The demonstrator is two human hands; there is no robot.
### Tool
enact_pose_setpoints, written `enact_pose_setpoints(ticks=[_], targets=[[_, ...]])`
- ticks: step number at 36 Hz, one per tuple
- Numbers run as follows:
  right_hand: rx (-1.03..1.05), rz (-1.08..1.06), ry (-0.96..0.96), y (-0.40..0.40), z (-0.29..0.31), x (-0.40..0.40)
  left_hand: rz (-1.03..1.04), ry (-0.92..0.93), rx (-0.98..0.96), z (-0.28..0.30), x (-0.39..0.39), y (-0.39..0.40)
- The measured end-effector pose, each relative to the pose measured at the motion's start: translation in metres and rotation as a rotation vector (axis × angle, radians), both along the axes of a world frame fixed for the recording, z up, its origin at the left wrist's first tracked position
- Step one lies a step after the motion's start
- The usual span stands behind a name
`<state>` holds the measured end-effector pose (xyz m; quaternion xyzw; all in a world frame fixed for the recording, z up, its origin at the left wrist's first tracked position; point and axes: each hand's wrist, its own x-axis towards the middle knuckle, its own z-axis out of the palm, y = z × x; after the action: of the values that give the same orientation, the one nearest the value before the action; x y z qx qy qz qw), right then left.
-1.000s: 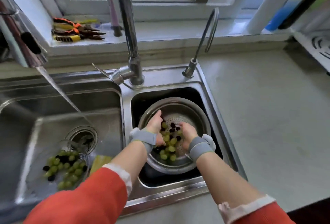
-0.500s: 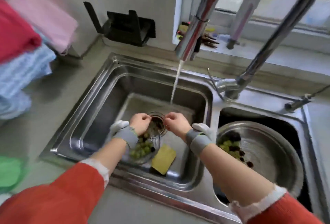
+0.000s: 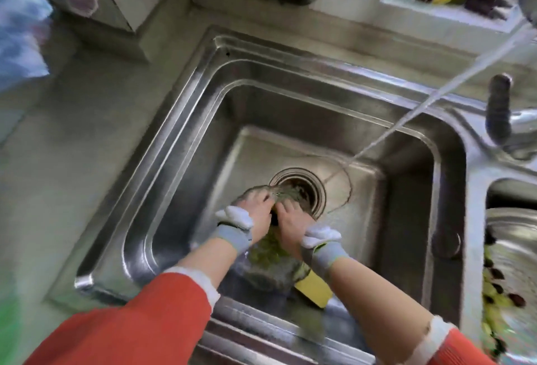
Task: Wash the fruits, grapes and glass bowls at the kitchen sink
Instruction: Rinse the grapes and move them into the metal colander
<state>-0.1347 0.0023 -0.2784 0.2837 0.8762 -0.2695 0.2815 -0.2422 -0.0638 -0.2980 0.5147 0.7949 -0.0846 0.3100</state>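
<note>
Yellow sponge (image 3: 315, 289) on sink (image 3: 186, 143) floor. Glass bowl (image 3: 270, 271) of green grapes (image 3: 268, 249) beside it — left hand (image 3: 257, 210) and right hand (image 3: 292, 220) inside, fingers curled, grip unclear through blur. Drain (image 3: 311, 190) beyond; water stream (image 3: 436, 97) falling.

The person wears orange-red sleeves pushed up the forearms, each ending in a white fuzzy cuff, with a grey band strapped round each wrist behind the left hand (image 3: 255, 204) and right hand (image 3: 293, 220), a white padded piece on top.
</note>
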Motion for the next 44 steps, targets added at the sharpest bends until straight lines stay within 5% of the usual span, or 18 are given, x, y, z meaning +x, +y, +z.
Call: enact_pose_setpoints(ticks=[8, 17, 29, 35, 40, 44], targets=[[0.127, 0.229, -0.079, -0.006, -0.002, 0.012, 0.026, -0.032, -0.241, 0.014, 0.008, -0.015], [-0.022, 0.077, -0.091, -0.026, 0.005, 0.029, 0.327, -0.127, -0.29, 0.005, 0.029, -0.038], [-0.315, -0.865, 0.01, -0.046, -0.017, 0.016, 0.902, -0.492, -0.296, 0.007, 0.044, -0.021], [-0.519, -1.11, 0.148, -0.042, -0.019, 0.015, 1.186, -0.714, -0.18, 0.01, 0.04, -0.023], [-0.622, -1.251, 0.253, -0.038, -0.013, 0.012, 1.676, -1.018, -0.111, 0.013, 0.047, -0.022], [-0.725, -1.338, 0.318, -0.038, -0.007, 0.007, 1.798, -1.077, -0.115, 0.003, 0.043, -0.023]])
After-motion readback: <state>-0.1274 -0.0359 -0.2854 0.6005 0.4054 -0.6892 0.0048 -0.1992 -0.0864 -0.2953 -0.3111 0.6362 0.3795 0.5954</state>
